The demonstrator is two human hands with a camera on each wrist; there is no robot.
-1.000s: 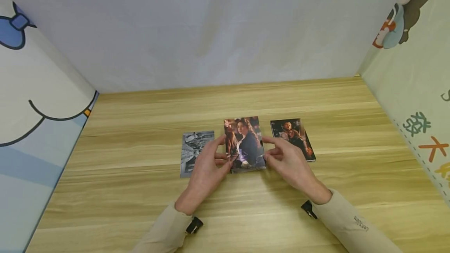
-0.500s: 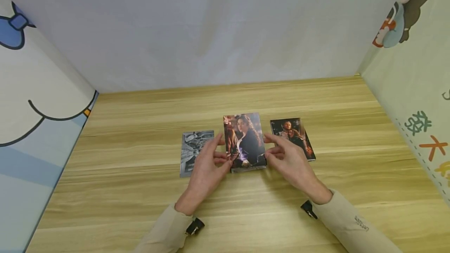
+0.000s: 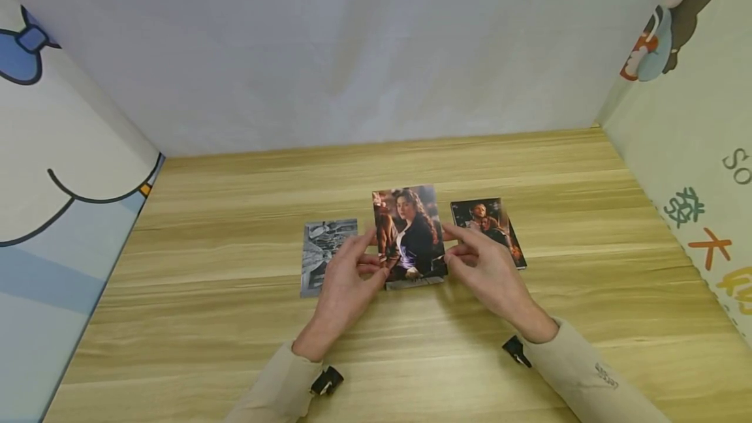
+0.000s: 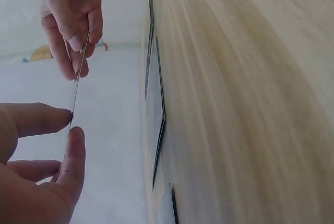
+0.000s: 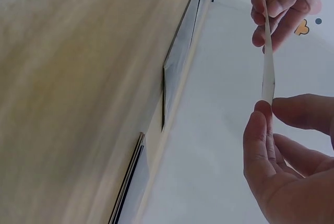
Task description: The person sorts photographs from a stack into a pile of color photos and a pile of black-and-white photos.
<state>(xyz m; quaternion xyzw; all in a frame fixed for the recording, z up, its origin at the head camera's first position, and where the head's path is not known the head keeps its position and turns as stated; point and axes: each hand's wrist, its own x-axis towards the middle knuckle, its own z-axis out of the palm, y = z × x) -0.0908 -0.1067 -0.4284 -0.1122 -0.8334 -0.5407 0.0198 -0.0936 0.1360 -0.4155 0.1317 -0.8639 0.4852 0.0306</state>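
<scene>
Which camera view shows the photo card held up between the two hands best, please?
The head view, because the held card shows its picture side there, nearly unobstructed. The left and right wrist views catch it nearly edge-on, as a thin strip, its picture not readable.

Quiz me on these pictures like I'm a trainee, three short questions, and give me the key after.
1. Which hands hold the raised card?
2. True or false: the raised card is apart from the table.
3. In the head view, the picture card left of it is: a) plain red, b) black-and-white, c) plain green.

Key: 1. left hand and right hand; 2. true; 3. b.
</scene>
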